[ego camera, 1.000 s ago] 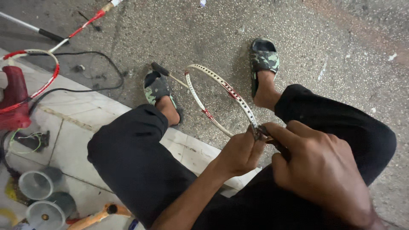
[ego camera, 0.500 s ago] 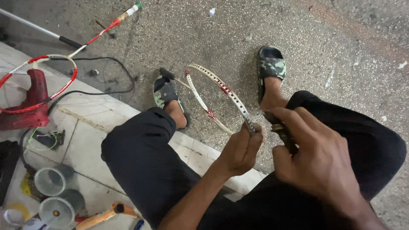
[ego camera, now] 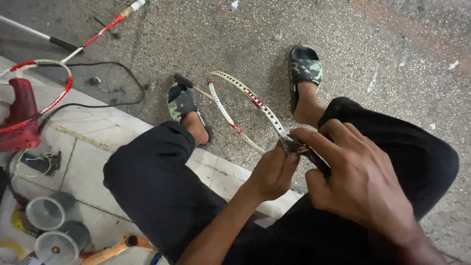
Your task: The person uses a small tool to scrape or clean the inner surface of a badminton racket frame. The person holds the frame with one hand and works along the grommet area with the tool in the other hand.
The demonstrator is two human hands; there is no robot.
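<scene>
left hand point(ego camera: 274, 172) pinching the near rim of a white-and-red unstrung racket frame point(ego camera: 248, 105) held over the knees, right hand point(ego camera: 360, 181) curled tight round a small dark tool point(ego camera: 311, 156) at the same spot; two clear round spools point(ego camera: 51, 228) low left on the tiled step point(ego camera: 103, 147).

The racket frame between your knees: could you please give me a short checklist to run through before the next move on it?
1. Left hand grips the racket frame near the tool: ok.
2. Right hand holds the pliers-like tool: ok.
3. Tool tip seated on the frame edge: cannot tell, the fingers hide the contact.
4. Far end of the frame is steadied by the left sandal: cannot tell, it lies close to it.
5. Black cable lies apart from the frame: ok.
6. Spare racket is out of the way on the left: ok.
</scene>
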